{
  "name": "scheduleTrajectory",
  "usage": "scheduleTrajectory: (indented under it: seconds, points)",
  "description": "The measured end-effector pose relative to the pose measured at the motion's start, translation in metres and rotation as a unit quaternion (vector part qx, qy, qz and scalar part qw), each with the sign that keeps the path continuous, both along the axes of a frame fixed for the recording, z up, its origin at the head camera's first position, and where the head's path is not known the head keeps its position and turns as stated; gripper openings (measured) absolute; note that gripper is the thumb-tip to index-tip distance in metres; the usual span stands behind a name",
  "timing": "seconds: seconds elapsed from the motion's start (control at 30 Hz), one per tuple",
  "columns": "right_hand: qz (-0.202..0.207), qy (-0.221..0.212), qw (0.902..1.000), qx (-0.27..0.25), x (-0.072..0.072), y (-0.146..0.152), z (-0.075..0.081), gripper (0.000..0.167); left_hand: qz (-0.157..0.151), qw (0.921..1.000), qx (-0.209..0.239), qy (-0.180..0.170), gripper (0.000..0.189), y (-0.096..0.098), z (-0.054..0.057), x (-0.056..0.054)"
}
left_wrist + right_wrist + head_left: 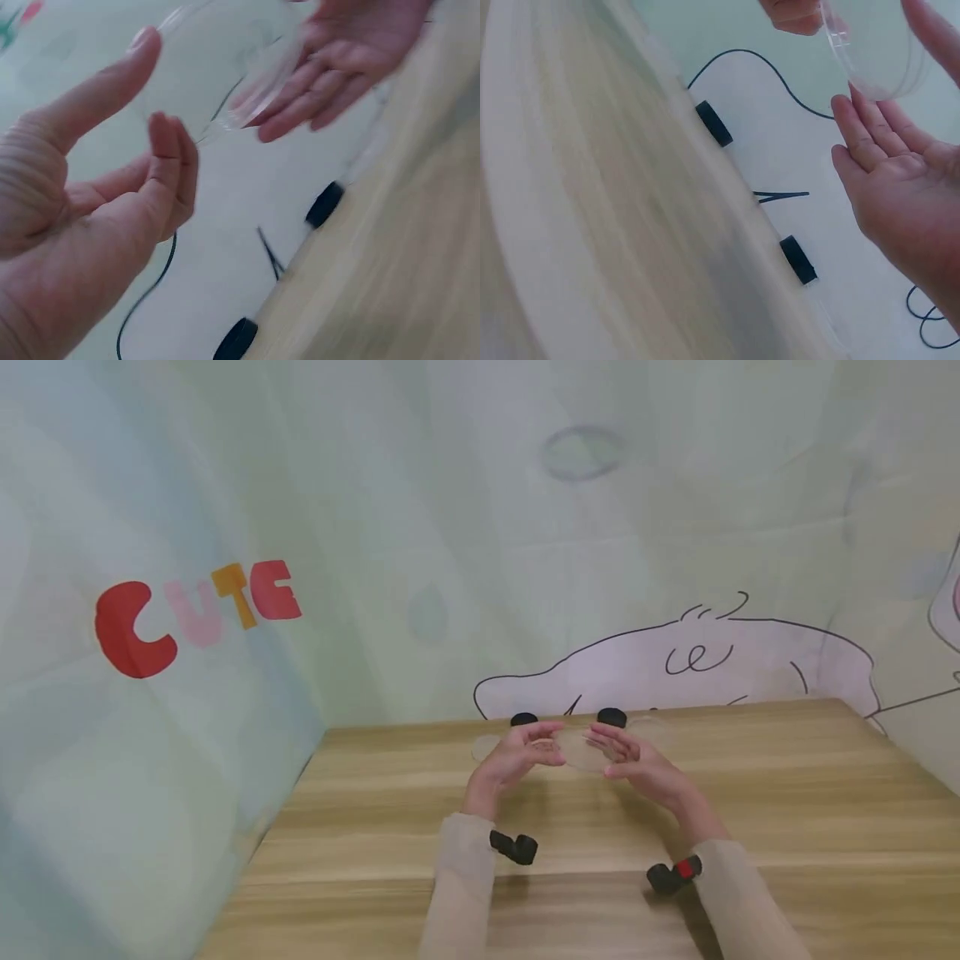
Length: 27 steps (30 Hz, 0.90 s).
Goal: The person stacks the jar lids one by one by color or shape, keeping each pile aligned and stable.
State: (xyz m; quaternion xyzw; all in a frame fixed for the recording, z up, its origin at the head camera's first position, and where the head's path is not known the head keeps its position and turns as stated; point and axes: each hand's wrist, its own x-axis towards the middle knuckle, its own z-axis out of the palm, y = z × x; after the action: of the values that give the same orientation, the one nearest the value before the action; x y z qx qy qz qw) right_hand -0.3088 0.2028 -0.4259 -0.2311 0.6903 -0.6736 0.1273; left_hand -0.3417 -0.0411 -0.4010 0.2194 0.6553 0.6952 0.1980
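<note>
A clear round shallow dish is held up off the table between both hands. My left hand holds its left edge, with the thumb above and bent fingers below in the left wrist view. On the opposite edge, my right hand grips the dish between thumb and fingers; its fingers reach under the rim in the right wrist view. Being transparent, the dish shows its exact contact with the fingertips only faintly.
Two black round discs stand near the table's back edge. Close to them lie a clear round piece at left and another clear piece at right. Behind the wooden table hangs a printed cloth.
</note>
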Motion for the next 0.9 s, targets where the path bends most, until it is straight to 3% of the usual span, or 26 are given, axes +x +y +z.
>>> scheduleTrajectory:
  seconds: [0.07,0.17,0.37,0.57,0.8,0.9]
  points:
    - [0.033,0.015,0.9993,0.008,0.004,0.007,0.004,0.077,-0.026,0.9994,-0.018,0.016,0.055,0.001,0.004,0.005]
    - [0.068,0.028,0.9969,0.028,0.010,0.020,0.008,0.074,-0.044,0.9983,-0.033,0.020,0.058,0.006,0.002,0.014]
    - [0.098,0.041,0.9919,0.069,0.014,0.038,0.004,0.075,-0.028,0.9992,-0.027,-0.006,0.058,0.017,-0.017,0.026]
    - [0.146,0.038,0.9876,0.044,0.015,0.059,-0.010,0.073,-0.025,0.9989,-0.031,-0.023,0.056,0.036,-0.031,0.032]
    - [0.139,0.022,0.9876,0.070,0.013,0.068,-0.019,0.074,-0.004,0.9986,-0.047,-0.025,0.054,0.049,-0.045,0.030]
    - [0.123,0.014,0.9868,0.105,0.011,0.066,-0.020,0.077,0.007,0.9975,-0.070,-0.014,0.053,0.048,-0.052,0.027]
